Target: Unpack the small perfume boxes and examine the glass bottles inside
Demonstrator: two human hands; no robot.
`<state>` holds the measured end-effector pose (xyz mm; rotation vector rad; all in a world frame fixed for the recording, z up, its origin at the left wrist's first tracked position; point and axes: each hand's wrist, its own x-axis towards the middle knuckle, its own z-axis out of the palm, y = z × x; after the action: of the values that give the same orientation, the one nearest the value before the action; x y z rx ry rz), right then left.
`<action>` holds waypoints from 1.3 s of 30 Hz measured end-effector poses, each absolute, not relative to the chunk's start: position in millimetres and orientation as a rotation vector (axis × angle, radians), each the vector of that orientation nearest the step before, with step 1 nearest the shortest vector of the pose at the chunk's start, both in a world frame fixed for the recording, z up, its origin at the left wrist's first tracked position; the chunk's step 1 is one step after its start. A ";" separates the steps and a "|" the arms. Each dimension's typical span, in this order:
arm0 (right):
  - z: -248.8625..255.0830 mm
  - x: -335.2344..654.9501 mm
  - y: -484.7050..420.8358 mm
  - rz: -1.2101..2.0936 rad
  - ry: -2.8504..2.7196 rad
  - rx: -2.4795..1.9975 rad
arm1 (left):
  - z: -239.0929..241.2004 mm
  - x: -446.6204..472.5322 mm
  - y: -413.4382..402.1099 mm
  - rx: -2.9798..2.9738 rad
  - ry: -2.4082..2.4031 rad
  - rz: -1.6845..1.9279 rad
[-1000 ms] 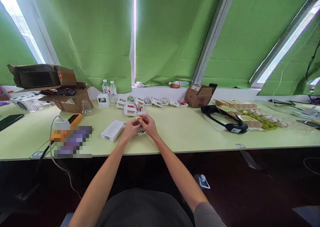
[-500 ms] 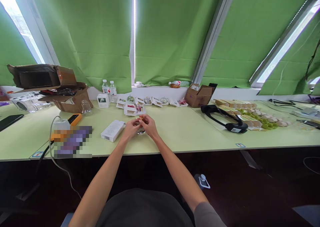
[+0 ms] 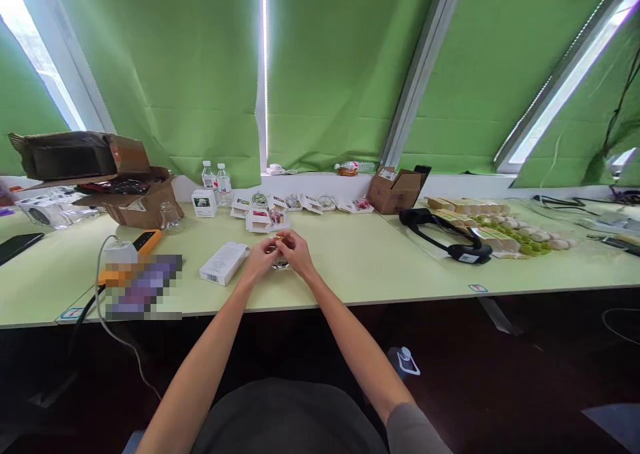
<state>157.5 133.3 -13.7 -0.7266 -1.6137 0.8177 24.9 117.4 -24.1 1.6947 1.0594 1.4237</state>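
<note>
Over the light green table (image 3: 370, 274), my left hand (image 3: 261, 257) and my right hand (image 3: 297, 251) meet at a small clear, rounded ornament (image 3: 281, 263) with a gold-coloured top. The fingers of my right hand pinch the gold top. My left hand is closed around the ornament's left side, its fingertips close to the top. Much of the ornament is hidden behind my fingers. A white carton (image 3: 225, 263) lies flat just left of my left hand. Beyond my hands stand several opened white boxes (image 3: 258, 221) with coloured, round clear pieces at them.
Two water bottles (image 3: 224, 182) and a small white box (image 3: 205, 203) stand at the back. Brown cartons (image 3: 140, 204) are stacked on the left, near an orange device (image 3: 149, 242). A brown box (image 3: 395, 191), black headset (image 3: 470, 251) and egg trays (image 3: 530, 241) occupy the right.
The view has shifted slightly. Both hands stay at the ornament, with barely any movement of the fingers at its gold top.
</note>
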 end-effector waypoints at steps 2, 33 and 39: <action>-13.9 157.5 133.2 0.812 -1.616 -0.730 | -23.5 25.3 116.5 1.701 1.061 1.427; -16.1 157.2 130.8 0.747 -1.642 -0.750 | -18.5 31.0 98.1 2.002 1.276 1.429; -17.6 156.3 132.6 0.793 -1.625 -0.755 | -19.5 30.0 97.2 2.078 1.333 1.359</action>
<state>156.3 132.6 -17.6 -0.7545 -1.6250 0.7926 30.0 97.2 -19.5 2.0783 1.3332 1.3594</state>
